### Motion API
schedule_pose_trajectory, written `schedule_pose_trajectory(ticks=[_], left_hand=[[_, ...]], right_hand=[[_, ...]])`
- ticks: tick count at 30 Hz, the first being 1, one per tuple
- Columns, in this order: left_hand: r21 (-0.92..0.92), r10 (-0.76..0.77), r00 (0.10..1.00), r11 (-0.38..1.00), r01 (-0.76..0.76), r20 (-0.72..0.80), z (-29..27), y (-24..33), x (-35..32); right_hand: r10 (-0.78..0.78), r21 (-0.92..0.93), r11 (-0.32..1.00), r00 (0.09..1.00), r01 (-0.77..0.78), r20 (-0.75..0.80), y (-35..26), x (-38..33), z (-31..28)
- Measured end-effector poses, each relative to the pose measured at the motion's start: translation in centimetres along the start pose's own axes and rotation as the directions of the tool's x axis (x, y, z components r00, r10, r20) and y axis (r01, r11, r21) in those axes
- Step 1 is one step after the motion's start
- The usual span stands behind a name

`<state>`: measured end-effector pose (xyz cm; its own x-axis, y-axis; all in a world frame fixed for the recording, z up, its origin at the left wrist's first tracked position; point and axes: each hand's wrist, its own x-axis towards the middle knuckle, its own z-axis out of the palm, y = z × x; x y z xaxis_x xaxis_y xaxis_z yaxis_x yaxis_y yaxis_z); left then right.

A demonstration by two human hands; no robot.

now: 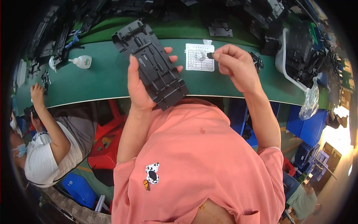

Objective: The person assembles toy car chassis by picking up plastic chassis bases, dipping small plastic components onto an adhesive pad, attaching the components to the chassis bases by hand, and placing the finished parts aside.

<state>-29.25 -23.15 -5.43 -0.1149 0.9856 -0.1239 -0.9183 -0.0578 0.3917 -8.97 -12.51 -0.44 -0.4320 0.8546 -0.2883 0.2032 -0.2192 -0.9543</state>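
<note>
Black panel in left grip; white bin holds black parts.

I observe an assembly workshop: long green desk, black moulded parts at one o'clock, parts bin at two, co-worker at eight.

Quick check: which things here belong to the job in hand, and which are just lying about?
In hand:
black panel, in the left hand
small piece, pinched in the right hand

Apparently lying about:
bottle
paper sheet
small parts beside the right hand, possibly related
bin
plastic bag
</note>
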Motion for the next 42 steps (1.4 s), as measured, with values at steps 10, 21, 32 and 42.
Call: schedule_pose_trajectory(ticks=[10, 21, 32, 42], left_hand=[[0.097, 0.019, 0.995, 0.995, -0.009, -0.103, 1.3, 0.2, -0.5], [-0.076, 0.011, 0.999, 0.997, -0.007, 0.042, 1.6, 0.7, -1.1], [0.002, 0.043, 0.999, 0.999, -0.043, 0.008, 3.3, 0.8, -1.8], [0.038, 0.047, 0.997, 0.998, -0.044, -0.068, 4.4, 0.6, -2.2]], right_hand=[[0.28, 0.463, 0.819, 0.941, -0.338, 0.19, 0.3, -1.0, -0.2], [-0.596, -0.537, 0.592, 0.775, 0.601, 0.211, -1.8, -4.9, 1.8], [-0.754, -0.494, 0.022, 0.339, 0.869, 0.563, -0.4, -5.1, 3.0], [-0.696, -0.516, -0.019, 0.359, 0.857, 0.622, -0.6, -5.5, 3.3]])
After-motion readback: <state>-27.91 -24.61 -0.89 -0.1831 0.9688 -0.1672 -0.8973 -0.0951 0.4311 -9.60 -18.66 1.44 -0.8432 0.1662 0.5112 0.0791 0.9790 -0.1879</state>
